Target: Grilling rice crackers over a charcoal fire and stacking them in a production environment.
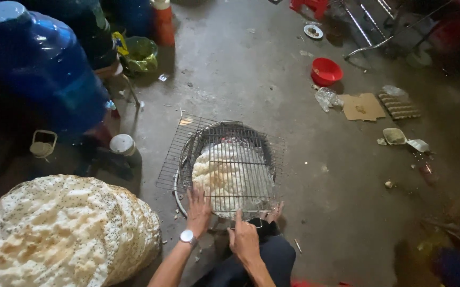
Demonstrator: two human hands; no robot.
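Note:
A round white rice cracker [230, 178] lies clamped between two wire grill racks [187, 143] over a round charcoal pan [251, 133] on the concrete floor. My left hand [198, 210], a watch on its wrist, lies flat with spread fingers on the near left edge of the racks. My right hand [244, 237] grips the near edge of the racks, index finger pointing onto the wire. A tall stack of toasted, speckled rice crackers [65, 228] sits at the lower left, close to my left arm.
Big blue water jugs [39, 64] stand at the upper left beside a green bag [141, 53]. A red bowl [326, 71], flattened cardboard [363, 106], an egg tray [399, 105] and scattered litter lie on the floor to the right. Metal frame legs [368, 32] stand at the top right.

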